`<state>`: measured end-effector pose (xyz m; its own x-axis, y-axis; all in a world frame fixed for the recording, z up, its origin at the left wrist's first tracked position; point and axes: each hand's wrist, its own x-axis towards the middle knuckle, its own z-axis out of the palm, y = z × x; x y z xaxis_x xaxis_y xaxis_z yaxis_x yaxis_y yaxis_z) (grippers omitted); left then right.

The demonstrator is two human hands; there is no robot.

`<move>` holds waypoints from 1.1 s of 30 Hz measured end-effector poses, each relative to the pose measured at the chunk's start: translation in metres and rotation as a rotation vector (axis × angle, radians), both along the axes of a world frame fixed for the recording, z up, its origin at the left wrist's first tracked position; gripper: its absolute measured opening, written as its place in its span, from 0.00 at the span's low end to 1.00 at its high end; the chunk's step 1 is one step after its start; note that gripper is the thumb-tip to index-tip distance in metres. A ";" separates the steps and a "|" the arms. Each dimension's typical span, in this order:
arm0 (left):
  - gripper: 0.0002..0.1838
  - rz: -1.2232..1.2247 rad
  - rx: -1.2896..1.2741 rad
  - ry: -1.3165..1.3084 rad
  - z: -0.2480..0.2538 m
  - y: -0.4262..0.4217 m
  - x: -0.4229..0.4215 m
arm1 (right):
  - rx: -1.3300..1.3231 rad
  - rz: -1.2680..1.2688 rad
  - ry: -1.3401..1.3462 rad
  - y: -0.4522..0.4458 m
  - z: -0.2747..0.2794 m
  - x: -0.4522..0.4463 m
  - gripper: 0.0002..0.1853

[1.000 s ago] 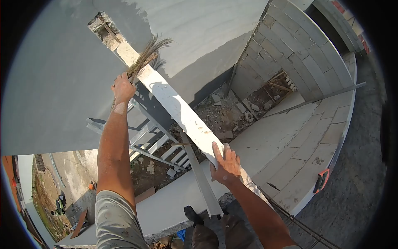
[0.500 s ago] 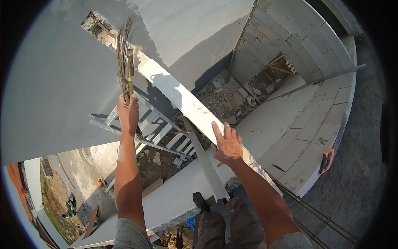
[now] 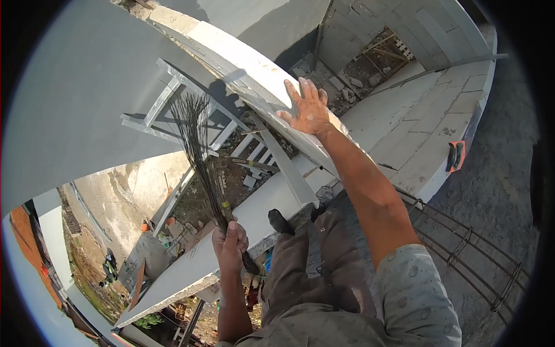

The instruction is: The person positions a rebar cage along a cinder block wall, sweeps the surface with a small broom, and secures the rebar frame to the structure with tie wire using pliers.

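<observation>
Head view: left hand clenches a twig bundle. I see right hand spread on the beam's edge.

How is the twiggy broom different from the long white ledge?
The broom is dark, but the ledge is pale. The broom is a bunch of thin strands; the ledge looks solid and much bigger. The broom is held in the left grip, while the ledge lies under the open right grip. Both are longer than they are wide.
</observation>
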<state>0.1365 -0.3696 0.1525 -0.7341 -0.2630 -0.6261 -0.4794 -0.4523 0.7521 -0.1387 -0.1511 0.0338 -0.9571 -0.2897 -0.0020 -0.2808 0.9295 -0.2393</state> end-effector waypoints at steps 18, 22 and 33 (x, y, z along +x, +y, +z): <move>0.16 -0.527 -0.094 -0.074 -0.006 0.109 0.105 | -1.596 -0.525 -0.895 0.026 0.063 0.304 0.45; 0.19 -0.661 -0.115 -0.132 0.001 0.098 0.118 | -1.813 -0.538 -1.082 0.041 0.066 0.331 0.39; 0.34 -1.118 -0.373 0.022 0.026 0.072 0.139 | -1.244 -1.033 -0.706 0.092 0.143 0.308 0.11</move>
<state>0.2758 -0.2973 0.1783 -0.6827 0.3692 -0.6306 -0.4550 0.4604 0.7622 0.1689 -0.0588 0.1767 -0.6477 0.2263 -0.7275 0.7100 -0.1671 -0.6840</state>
